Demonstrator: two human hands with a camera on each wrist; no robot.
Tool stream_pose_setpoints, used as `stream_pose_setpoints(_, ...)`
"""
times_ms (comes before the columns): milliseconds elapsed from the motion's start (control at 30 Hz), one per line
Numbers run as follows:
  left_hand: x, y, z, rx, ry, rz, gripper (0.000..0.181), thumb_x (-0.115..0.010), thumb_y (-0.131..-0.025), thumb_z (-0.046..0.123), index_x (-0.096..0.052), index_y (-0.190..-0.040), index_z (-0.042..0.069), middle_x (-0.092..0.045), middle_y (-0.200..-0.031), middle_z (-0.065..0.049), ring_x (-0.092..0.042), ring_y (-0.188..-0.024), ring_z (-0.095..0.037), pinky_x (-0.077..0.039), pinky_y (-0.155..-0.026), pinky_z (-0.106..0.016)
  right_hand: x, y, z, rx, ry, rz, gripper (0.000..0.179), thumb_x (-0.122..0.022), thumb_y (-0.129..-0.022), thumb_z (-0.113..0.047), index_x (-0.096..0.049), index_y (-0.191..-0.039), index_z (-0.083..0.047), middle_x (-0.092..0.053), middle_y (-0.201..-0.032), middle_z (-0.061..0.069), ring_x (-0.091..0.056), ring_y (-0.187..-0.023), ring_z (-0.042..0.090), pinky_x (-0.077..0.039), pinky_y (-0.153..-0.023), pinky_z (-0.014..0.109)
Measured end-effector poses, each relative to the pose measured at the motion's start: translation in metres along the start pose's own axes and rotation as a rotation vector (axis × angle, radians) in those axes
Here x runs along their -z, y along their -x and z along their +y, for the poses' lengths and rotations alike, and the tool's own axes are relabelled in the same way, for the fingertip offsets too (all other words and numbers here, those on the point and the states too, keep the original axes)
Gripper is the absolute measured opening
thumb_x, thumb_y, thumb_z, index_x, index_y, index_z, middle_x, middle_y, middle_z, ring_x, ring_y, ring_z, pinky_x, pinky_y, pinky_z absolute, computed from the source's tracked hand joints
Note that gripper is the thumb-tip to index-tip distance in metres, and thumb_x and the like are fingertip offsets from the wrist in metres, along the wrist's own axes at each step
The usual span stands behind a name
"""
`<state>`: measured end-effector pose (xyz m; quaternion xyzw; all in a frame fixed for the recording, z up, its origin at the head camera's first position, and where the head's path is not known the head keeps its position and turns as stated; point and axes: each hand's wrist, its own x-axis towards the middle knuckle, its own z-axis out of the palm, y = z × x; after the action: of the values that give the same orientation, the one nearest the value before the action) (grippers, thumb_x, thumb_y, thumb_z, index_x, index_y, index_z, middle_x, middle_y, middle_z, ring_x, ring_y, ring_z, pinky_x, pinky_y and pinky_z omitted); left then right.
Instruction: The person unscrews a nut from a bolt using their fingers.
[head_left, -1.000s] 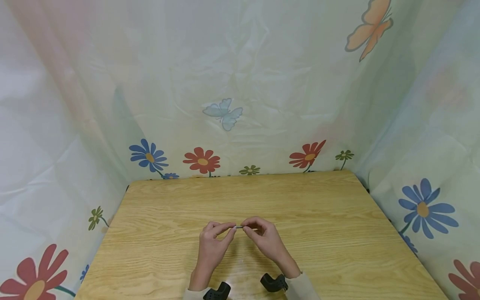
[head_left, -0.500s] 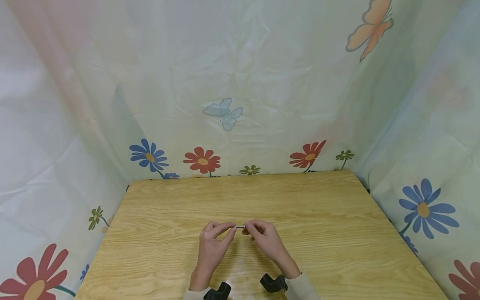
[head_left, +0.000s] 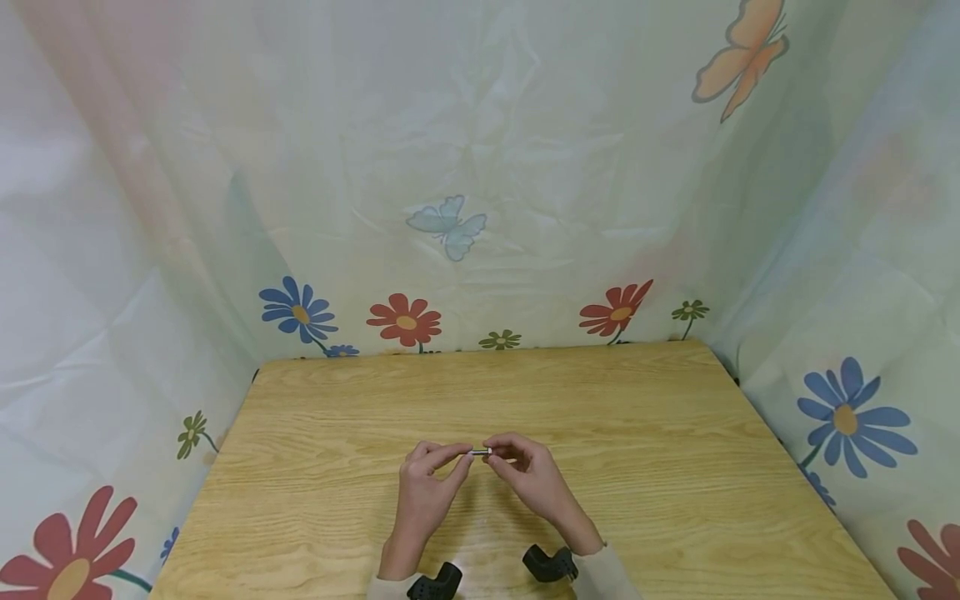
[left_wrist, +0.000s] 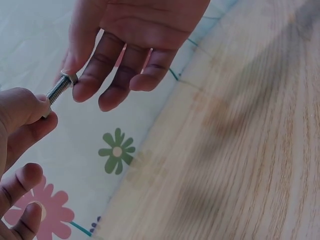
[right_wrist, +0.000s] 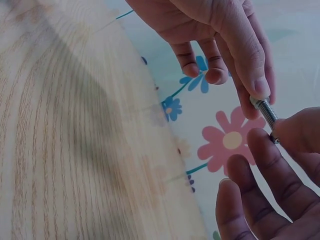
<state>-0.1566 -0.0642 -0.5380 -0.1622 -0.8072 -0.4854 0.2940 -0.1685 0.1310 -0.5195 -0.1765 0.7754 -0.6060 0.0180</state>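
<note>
Above the table, a small silver bolt [head_left: 481, 452] lies level between the two hands; its threaded shank [left_wrist: 59, 92] is bare in the left wrist view. My left hand [head_left: 426, 498] pinches one end between thumb and forefinger. At the other end, my right hand [head_left: 538, 483] has thumb and forefinger on a hexagonal piece [left_wrist: 71, 77]. Whether that piece is the bolt's head or a nut, I cannot tell. A shiny edge [right_wrist: 274, 139] shows by the right fingertips in the right wrist view. The other fingers of both hands are loosely bent, apart from the bolt.
A wooden table [head_left: 480, 392] lies under the hands. Flower-printed cloth [head_left: 450, 150] hangs behind it and on both sides. Each wrist carries a black camera mount, one on the left [head_left: 437, 582] and one on the right [head_left: 549, 564].
The right thumb rolls forward over the hexagonal end, then draws back as the forefinger extends again. More of that end shows than a second ago. The left hand stays put.
</note>
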Motion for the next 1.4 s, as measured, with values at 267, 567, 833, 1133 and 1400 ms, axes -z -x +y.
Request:
stream_pose_setpoints(267,0.0016,-0.0015,-0.0004,0.012,-0.001,-0.010,0.015,-0.084,-0.086,0.011,-0.083,-0.100,0.016,-0.066,-0.083,-0.003,-0.063,-0.083,-0.011,-0.052,-0.080,-0.033,0.0012,-0.0004,-0.0010,0.049,-0.017,-0.009,0.024,-0.066,-0.102,-0.015,-0.069,-0.120,0.000,-0.069,-0.118,0.018,-0.067,-0.106,0.016,-0.058,-0.084,0.028)
stream_pose_setpoints(567,0.0020,-0.0023,0.0013,0.007,0.019,-0.002,0.016,-0.084,-0.085,0.009,-0.083,-0.099,0.018,-0.066,-0.082,-0.004,-0.064,-0.082,-0.015,-0.054,-0.080,-0.034,0.0021,-0.0011,-0.0008,0.065,-0.011,0.006,0.022,-0.066,-0.101,-0.012,-0.070,-0.121,-0.003,-0.070,-0.120,0.017,-0.067,-0.108,0.023,-0.058,-0.086,0.028)
stream_pose_setpoints(833,0.0032,-0.0019,0.0031,0.035,0.024,-0.011,0.015,-0.085,-0.085,0.009,-0.084,-0.098,0.015,-0.066,-0.082,-0.004,-0.063,-0.082,-0.014,-0.053,-0.081,-0.034,0.0017,-0.0009,-0.0018,0.013,-0.002,0.026,0.026,-0.061,-0.105,-0.020,-0.068,-0.125,-0.003,-0.070,-0.120,0.020,-0.068,-0.106,0.020,-0.060,-0.086,0.036)
stream_pose_setpoints(1133,0.0042,-0.0009,0.0052,0.041,0.032,-0.013,0.014,-0.084,-0.085,0.009,-0.083,-0.098,0.014,-0.065,-0.082,-0.005,-0.064,-0.081,-0.022,-0.054,-0.081,-0.035,0.0009,0.0004,-0.0066,-0.112,0.023,0.011,0.033,-0.061,-0.105,-0.030,-0.075,-0.109,0.000,-0.076,-0.102,0.013,-0.072,-0.096,0.029,-0.059,-0.081,0.036)
stream_pose_setpoints(1400,0.0033,-0.0005,-0.0001,0.008,0.035,0.002,0.013,-0.085,-0.084,0.010,-0.084,-0.097,0.013,-0.066,-0.080,-0.008,-0.066,-0.079,-0.026,-0.051,-0.079,-0.035,0.0009,0.0004,-0.0061,-0.072,-0.017,-0.013,0.026,-0.066,-0.102,-0.022,-0.071,-0.118,-0.003,-0.074,-0.107,0.018,-0.072,-0.103,0.033,-0.058,-0.083,0.026)
